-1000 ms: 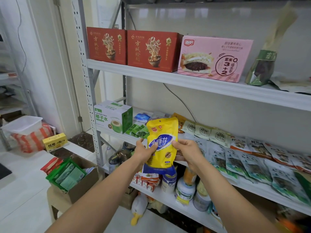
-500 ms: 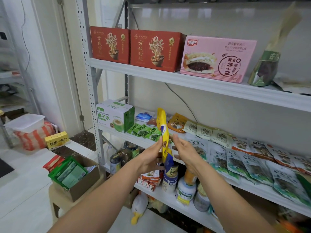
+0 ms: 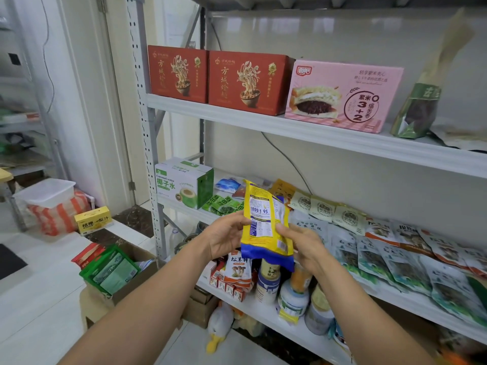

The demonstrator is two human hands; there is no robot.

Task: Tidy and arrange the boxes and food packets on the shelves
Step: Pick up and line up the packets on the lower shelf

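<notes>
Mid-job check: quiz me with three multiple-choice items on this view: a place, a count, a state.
1. The pink box stands: A) right of the red boxes B) below them C) left of them.
2. Red boxes on the upper shelf: A) one B) two C) four.
3. The yellow packet is: A) flat on a shelf B) on the floor C) held in both hands.
1A, it sits past the second red box's right end; 2B, two stand side by side; 3C, left hand and right hand pinch its edges.
</notes>
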